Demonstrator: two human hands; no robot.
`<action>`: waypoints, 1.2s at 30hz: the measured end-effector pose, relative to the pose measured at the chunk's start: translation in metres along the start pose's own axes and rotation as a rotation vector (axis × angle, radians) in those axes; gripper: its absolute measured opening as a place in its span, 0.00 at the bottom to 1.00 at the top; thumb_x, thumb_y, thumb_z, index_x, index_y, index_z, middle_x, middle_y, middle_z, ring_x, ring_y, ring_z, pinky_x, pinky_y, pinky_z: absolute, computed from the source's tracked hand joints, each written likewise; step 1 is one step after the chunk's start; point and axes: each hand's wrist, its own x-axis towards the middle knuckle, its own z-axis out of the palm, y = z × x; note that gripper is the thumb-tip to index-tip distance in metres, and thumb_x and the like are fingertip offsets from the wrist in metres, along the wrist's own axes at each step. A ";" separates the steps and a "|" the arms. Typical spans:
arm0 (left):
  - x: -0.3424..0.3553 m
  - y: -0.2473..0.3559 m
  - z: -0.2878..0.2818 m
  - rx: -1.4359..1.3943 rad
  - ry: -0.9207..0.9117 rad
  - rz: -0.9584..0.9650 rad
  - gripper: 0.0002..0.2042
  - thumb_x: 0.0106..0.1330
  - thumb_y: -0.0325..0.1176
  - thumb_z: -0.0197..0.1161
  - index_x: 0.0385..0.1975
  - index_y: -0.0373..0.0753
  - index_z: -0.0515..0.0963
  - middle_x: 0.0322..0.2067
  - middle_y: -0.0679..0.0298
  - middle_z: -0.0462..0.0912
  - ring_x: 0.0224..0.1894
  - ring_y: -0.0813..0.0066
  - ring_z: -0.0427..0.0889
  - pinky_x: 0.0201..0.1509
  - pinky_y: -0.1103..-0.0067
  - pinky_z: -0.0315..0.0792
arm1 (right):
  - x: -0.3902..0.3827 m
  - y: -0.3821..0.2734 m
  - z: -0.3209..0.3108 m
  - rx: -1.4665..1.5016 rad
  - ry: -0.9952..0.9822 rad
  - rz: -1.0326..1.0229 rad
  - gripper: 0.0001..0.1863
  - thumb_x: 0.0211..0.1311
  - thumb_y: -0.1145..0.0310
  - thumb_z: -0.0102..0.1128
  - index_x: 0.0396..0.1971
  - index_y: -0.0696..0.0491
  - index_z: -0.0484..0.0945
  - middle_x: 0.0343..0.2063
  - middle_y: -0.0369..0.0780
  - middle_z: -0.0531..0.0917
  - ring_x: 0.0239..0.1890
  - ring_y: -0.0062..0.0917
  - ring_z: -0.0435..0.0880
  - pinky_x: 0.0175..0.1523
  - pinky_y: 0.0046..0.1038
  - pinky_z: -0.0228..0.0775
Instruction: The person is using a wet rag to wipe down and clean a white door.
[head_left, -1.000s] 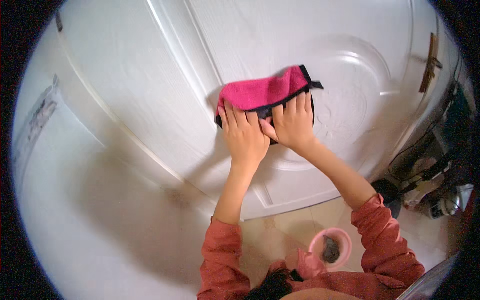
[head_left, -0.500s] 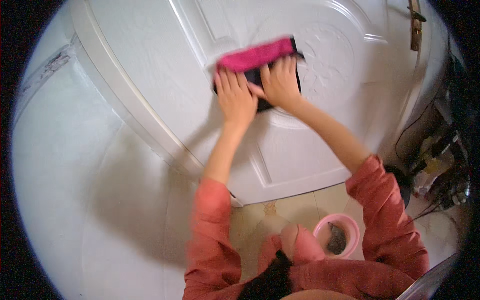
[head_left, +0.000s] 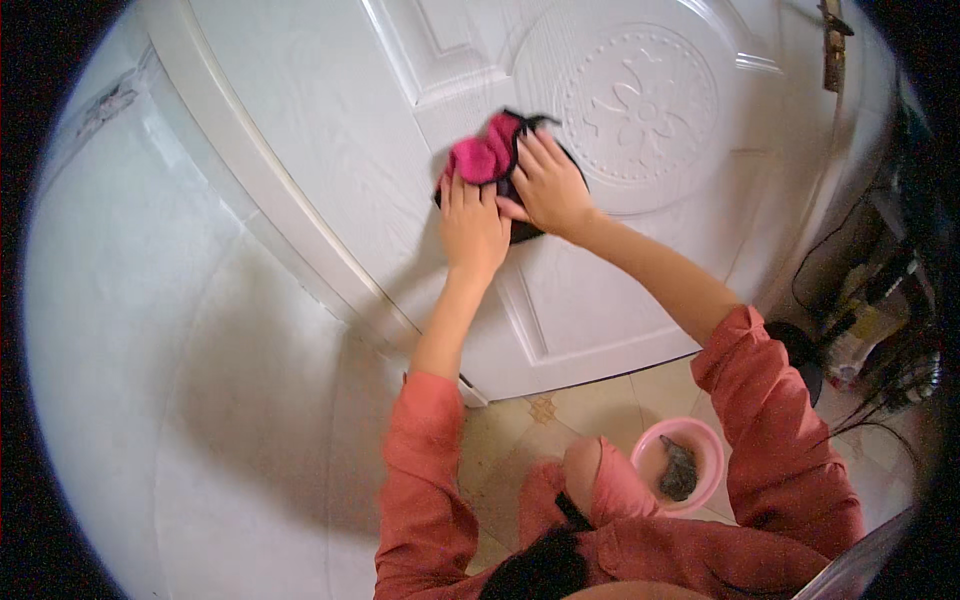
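**Pink fabric cloth with black edging (head_left: 478, 160) pressed to a white panelled door (head_left: 610, 270), work under way**

The cloth lies against the door's face, at the lower-left side of a round, raised flower medallion (head_left: 645, 105) and below a raised rectangular moulding (head_left: 440, 75). Its upper part is bunched into a pink fold; a dark area shows beneath the hands.

The bare left hand (head_left: 474, 230) presses on the cloth's left part, the bare right hand (head_left: 555, 195) on its right part. In each, the grip is spread and fairly flat, fingers stretched over the fabric rather than closed around it. Whether a fingertip pinches an edge, I cannot tell.

As for progress, the work looks to be mid-course: the cloth is in use on the door and not set down. The pale surface shows no clear line between parts covered and parts left, so how much remains cannot be judged.

A round pink plastic tub (head_left: 716, 462) stands on the tiled floor (head_left: 500, 415), holding a crumpled dark-grey lump (head_left: 680, 472), perhaps another cloth, out of either hand's reach at present.
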 end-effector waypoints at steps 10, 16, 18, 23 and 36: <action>0.056 -0.016 0.002 -0.039 0.240 -0.030 0.23 0.58 0.33 0.54 0.53 0.29 0.66 0.53 0.47 0.66 0.60 0.46 0.61 0.66 0.58 0.52 | 0.064 0.021 0.000 0.064 0.278 0.058 0.31 0.57 0.45 0.50 0.41 0.64 0.75 0.53 0.52 0.70 0.61 0.45 0.62 0.66 0.43 0.49; 0.006 0.004 0.013 -0.062 0.131 -0.024 0.21 0.58 0.34 0.57 0.50 0.30 0.69 0.51 0.48 0.68 0.59 0.48 0.62 0.66 0.58 0.53 | 0.017 0.003 -0.001 0.151 0.226 -0.027 0.25 0.58 0.52 0.52 0.36 0.63 0.77 0.49 0.49 0.74 0.59 0.40 0.66 0.66 0.41 0.50; -0.020 0.014 0.019 -0.093 0.127 0.030 0.22 0.57 0.33 0.57 0.51 0.30 0.68 0.51 0.48 0.68 0.59 0.48 0.62 0.66 0.58 0.53 | -0.018 -0.003 0.005 0.143 0.187 -0.048 0.25 0.57 0.51 0.53 0.36 0.62 0.77 0.48 0.49 0.74 0.57 0.40 0.67 0.65 0.41 0.51; -0.010 0.006 0.015 -0.008 0.088 -0.049 0.23 0.55 0.31 0.58 0.51 0.30 0.67 0.53 0.48 0.67 0.60 0.48 0.61 0.66 0.57 0.52 | -0.009 -0.013 0.001 -0.080 0.128 -0.038 0.30 0.56 0.46 0.50 0.37 0.62 0.77 0.49 0.52 0.74 0.56 0.44 0.68 0.64 0.42 0.53; 0.064 0.001 -0.011 -0.020 0.334 0.089 0.16 0.54 0.28 0.57 0.43 0.29 0.69 0.45 0.46 0.71 0.56 0.47 0.65 0.64 0.57 0.55 | 0.050 0.035 -0.021 -0.242 0.192 0.066 0.32 0.50 0.42 0.52 0.35 0.61 0.79 0.48 0.55 0.73 0.57 0.48 0.67 0.63 0.43 0.55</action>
